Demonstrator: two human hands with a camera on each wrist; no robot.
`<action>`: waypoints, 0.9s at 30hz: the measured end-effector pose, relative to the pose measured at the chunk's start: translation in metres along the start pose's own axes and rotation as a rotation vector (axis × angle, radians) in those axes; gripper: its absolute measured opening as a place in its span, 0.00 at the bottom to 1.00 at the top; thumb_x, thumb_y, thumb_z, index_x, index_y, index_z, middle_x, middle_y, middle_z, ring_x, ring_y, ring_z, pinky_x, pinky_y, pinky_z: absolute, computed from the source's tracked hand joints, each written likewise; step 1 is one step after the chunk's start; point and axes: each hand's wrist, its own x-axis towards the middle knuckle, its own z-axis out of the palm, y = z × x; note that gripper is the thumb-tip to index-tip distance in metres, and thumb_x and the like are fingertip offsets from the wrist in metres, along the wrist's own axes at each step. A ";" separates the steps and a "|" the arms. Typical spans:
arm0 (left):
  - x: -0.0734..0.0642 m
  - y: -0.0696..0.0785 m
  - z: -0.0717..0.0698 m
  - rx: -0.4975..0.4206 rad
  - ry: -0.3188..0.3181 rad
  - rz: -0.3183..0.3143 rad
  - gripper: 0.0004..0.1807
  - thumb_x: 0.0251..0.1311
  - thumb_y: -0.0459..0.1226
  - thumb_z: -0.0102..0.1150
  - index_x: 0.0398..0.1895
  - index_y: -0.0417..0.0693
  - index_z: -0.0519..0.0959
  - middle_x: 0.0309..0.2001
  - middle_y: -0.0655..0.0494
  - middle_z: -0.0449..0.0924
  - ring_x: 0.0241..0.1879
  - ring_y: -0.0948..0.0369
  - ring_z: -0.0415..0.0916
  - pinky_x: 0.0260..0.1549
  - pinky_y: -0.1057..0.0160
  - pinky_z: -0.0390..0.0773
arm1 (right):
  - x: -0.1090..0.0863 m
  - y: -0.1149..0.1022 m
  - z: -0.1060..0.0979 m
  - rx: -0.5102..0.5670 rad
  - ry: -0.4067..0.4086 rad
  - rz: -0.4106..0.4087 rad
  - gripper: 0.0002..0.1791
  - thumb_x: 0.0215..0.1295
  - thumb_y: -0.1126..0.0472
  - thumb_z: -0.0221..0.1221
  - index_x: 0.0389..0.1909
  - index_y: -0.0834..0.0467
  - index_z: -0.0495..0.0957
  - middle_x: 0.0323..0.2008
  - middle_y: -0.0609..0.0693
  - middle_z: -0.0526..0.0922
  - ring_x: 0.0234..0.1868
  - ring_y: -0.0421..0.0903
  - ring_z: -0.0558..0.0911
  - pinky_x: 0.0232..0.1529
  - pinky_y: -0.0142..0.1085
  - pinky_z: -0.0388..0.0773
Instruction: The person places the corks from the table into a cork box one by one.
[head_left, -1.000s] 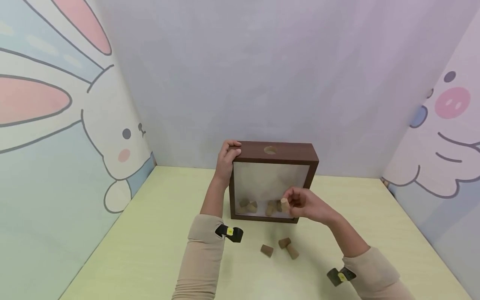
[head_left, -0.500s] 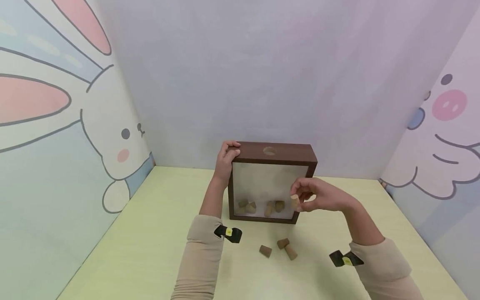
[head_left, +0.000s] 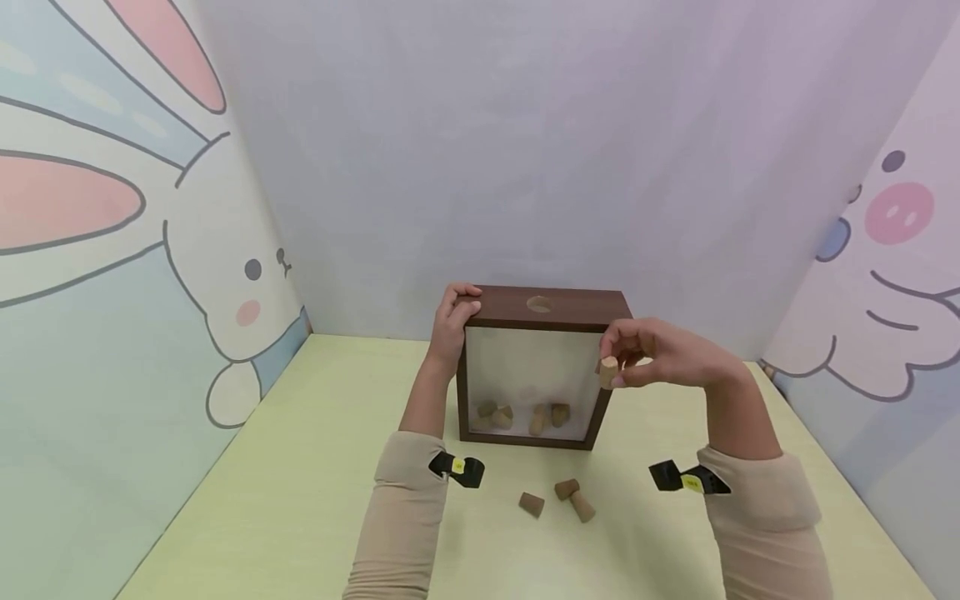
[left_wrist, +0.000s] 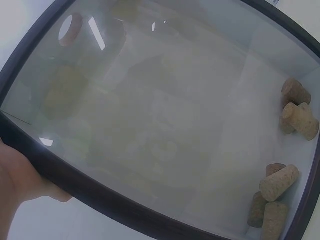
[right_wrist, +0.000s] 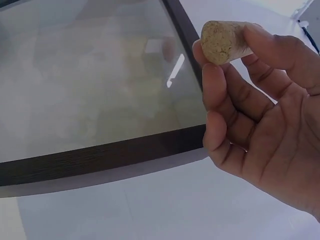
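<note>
Three corks front the box; wall behind.

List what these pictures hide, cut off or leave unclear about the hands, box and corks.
Head: outer back of the box, turned away.
Left wrist: exact number of corks inside, which overlap.
Left wrist: part of the left hand, cut off by the picture's left edge.
Right wrist: far end of the held cork, covered by fingers.

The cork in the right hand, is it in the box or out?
Out: the right hand pinches the cork, hiding part of the dark box behind it.
</note>
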 end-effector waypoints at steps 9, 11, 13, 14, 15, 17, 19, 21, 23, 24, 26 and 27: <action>0.000 0.000 0.001 0.002 -0.002 0.003 0.09 0.61 0.35 0.41 0.43 0.44 0.67 0.49 0.52 0.64 0.46 0.59 0.62 0.47 0.60 0.60 | 0.011 -0.020 -0.022 0.049 -0.019 0.034 0.08 0.60 0.74 0.57 0.37 0.64 0.67 0.31 0.56 0.76 0.31 0.52 0.79 0.31 0.40 0.75; 0.001 0.001 0.001 -0.001 -0.004 0.000 0.09 0.62 0.35 0.41 0.43 0.44 0.67 0.50 0.52 0.64 0.46 0.59 0.62 0.47 0.61 0.60 | 0.013 -0.023 -0.027 0.066 0.000 0.050 0.08 0.60 0.74 0.56 0.36 0.66 0.67 0.31 0.57 0.77 0.31 0.54 0.78 0.32 0.40 0.75; 0.001 0.001 0.001 -0.010 -0.005 -0.002 0.08 0.62 0.34 0.41 0.43 0.44 0.67 0.50 0.52 0.64 0.46 0.60 0.62 0.47 0.61 0.60 | 0.016 -0.026 -0.032 0.063 0.022 0.065 0.09 0.60 0.73 0.57 0.36 0.66 0.66 0.32 0.58 0.77 0.32 0.56 0.78 0.33 0.40 0.75; 0.001 0.001 0.001 -0.014 -0.006 -0.004 0.08 0.63 0.33 0.41 0.43 0.44 0.67 0.50 0.53 0.64 0.46 0.60 0.62 0.47 0.61 0.60 | 0.017 -0.027 -0.035 0.061 0.033 0.073 0.09 0.60 0.73 0.57 0.36 0.67 0.66 0.32 0.58 0.78 0.32 0.56 0.78 0.33 0.40 0.75; 0.001 0.001 0.001 -0.019 -0.009 -0.006 0.08 0.63 0.33 0.41 0.44 0.44 0.67 0.50 0.52 0.64 0.46 0.60 0.62 0.47 0.61 0.60 | 0.018 -0.028 -0.038 0.058 0.043 0.082 0.09 0.60 0.73 0.58 0.37 0.67 0.66 0.32 0.58 0.78 0.32 0.57 0.77 0.33 0.40 0.75; 0.001 0.000 0.002 -0.021 -0.014 -0.010 0.08 0.63 0.32 0.41 0.44 0.42 0.66 0.51 0.52 0.63 0.47 0.60 0.61 0.47 0.61 0.59 | 0.022 -0.030 -0.043 0.055 0.056 0.093 0.10 0.60 0.73 0.57 0.37 0.67 0.65 0.32 0.59 0.79 0.32 0.56 0.78 0.33 0.40 0.75; 0.002 0.000 0.002 -0.023 -0.023 -0.011 0.09 0.64 0.32 0.40 0.45 0.40 0.66 0.52 0.51 0.63 0.48 0.60 0.60 0.48 0.61 0.59 | 0.027 -0.031 -0.048 0.072 0.063 0.098 0.10 0.60 0.73 0.57 0.38 0.68 0.65 0.32 0.61 0.79 0.32 0.55 0.77 0.31 0.39 0.74; 0.002 0.000 0.002 -0.022 -0.027 -0.014 0.09 0.64 0.32 0.40 0.46 0.39 0.66 0.52 0.49 0.63 0.48 0.60 0.60 0.48 0.61 0.59 | 0.033 -0.033 -0.051 0.068 0.074 0.100 0.10 0.61 0.72 0.57 0.38 0.68 0.65 0.31 0.61 0.78 0.31 0.54 0.76 0.30 0.38 0.72; 0.002 0.001 0.002 -0.024 -0.024 -0.016 0.09 0.64 0.32 0.40 0.45 0.39 0.66 0.53 0.49 0.62 0.48 0.60 0.60 0.48 0.61 0.58 | 0.040 -0.035 -0.054 0.056 0.089 0.102 0.10 0.61 0.71 0.58 0.37 0.68 0.65 0.31 0.61 0.79 0.32 0.54 0.76 0.29 0.37 0.70; 0.002 0.001 0.001 -0.023 -0.019 -0.016 0.09 0.64 0.32 0.40 0.45 0.40 0.66 0.53 0.49 0.62 0.48 0.60 0.60 0.48 0.61 0.59 | 0.043 -0.036 -0.055 0.047 0.097 0.103 0.11 0.61 0.70 0.58 0.37 0.67 0.65 0.31 0.60 0.78 0.32 0.55 0.76 0.30 0.38 0.69; 0.002 0.001 0.000 -0.024 -0.006 -0.017 0.09 0.63 0.33 0.41 0.44 0.41 0.67 0.52 0.50 0.63 0.48 0.60 0.61 0.48 0.61 0.59 | 0.051 -0.037 -0.057 0.029 0.114 0.108 0.11 0.60 0.70 0.59 0.36 0.67 0.65 0.31 0.59 0.79 0.34 0.57 0.75 0.31 0.39 0.68; 0.002 0.001 0.000 -0.024 -0.001 -0.016 0.09 0.63 0.33 0.42 0.44 0.41 0.67 0.52 0.50 0.63 0.48 0.60 0.61 0.48 0.61 0.59 | 0.055 -0.037 -0.058 0.024 0.121 0.114 0.11 0.60 0.69 0.59 0.36 0.67 0.66 0.32 0.59 0.79 0.34 0.57 0.75 0.32 0.40 0.68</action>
